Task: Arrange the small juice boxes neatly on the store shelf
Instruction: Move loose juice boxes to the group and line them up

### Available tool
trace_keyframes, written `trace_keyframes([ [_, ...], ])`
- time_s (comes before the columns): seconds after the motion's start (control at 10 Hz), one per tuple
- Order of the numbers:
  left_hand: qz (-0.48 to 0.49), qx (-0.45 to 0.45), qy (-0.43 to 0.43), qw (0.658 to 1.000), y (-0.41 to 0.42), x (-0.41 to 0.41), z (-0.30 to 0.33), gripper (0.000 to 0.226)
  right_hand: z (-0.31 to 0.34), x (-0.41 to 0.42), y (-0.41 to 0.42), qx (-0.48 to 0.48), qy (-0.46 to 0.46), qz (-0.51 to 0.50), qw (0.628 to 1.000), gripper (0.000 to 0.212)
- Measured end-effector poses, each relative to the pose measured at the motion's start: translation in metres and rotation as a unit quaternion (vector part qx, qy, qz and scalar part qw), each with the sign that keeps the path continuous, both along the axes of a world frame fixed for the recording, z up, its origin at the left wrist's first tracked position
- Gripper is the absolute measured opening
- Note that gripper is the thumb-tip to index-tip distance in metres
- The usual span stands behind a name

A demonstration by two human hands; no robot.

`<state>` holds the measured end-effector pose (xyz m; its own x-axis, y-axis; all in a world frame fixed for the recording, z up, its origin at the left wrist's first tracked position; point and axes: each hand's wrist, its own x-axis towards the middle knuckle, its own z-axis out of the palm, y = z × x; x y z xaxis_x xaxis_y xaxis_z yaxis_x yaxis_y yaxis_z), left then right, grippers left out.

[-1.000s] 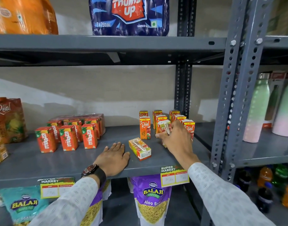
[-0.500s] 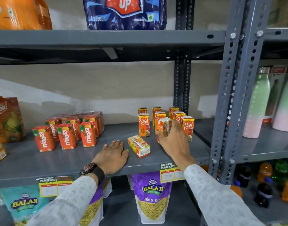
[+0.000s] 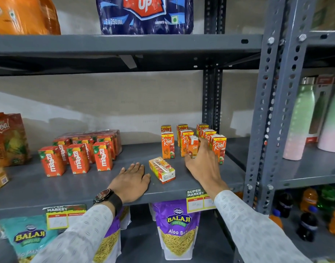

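Observation:
Several small orange Real juice boxes (image 3: 167,144) stand in rows at the right of the grey shelf (image 3: 49,188). My right hand (image 3: 202,164) grips one Real box (image 3: 192,146) upright in the middle row, thumb on its left side. Another Real box (image 3: 161,169) lies flat on its side near the front, straw facing up. My left hand (image 3: 131,180) rests flat on the shelf, palm down, just left of the lying box and apart from it. Red Maaza juice boxes (image 3: 78,158) stand grouped at the left.
A tall Real carton (image 3: 8,137) stands at the far left. A grey perforated upright (image 3: 267,120) bounds the shelf on the right, with bottles (image 3: 299,122) beyond. The shelf above (image 3: 125,44) holds drink packs. Balaji snack bags (image 3: 177,226) hang below.
My right hand has turned the held Real box upright and set it down among the standing rows. My left hand has stayed flat on the shelf.

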<state>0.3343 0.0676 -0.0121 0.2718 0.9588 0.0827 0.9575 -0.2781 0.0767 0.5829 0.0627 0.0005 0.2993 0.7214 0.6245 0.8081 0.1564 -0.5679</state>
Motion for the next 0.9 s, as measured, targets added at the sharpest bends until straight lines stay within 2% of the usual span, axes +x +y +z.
trace_keyframes([
  [0.1, -0.002, 0.0, 0.001, 1.0, 0.0, 0.0, 0.0, 0.067, 0.0, 0.002, 0.001, -0.002, 0.005, 0.006, 1.0, 0.071],
  [0.3, 0.0, -0.002, -0.014, 1.0, 0.0, 0.0, 0.0, 0.067, -0.001, 0.005, 0.001, -0.014, 0.019, 0.034, 0.999, 0.083],
  [0.5, 0.001, -0.003, -0.018, 1.0, -0.003, 0.001, 0.001, 0.067, 0.002, -0.002, -0.001, -0.002, -0.007, -0.02, 1.0, 0.103],
  [0.6, 0.002, -0.003, -0.016, 1.0, -0.004, 0.001, 0.002, 0.067, 0.002, -0.006, 0.003, -0.016, -0.022, -0.035, 0.999, 0.107],
  [0.8, 0.0, -0.004, -0.014, 1.0, -0.004, 0.002, 0.003, 0.067, 0.001, -0.008, 0.009, -0.02, -0.02, -0.059, 0.998, 0.093],
  [0.9, 0.003, -0.003, -0.013, 1.0, -0.003, 0.001, 0.002, 0.067, -0.001, -0.008, 0.011, -0.024, -0.029, -0.058, 0.998, 0.098],
])
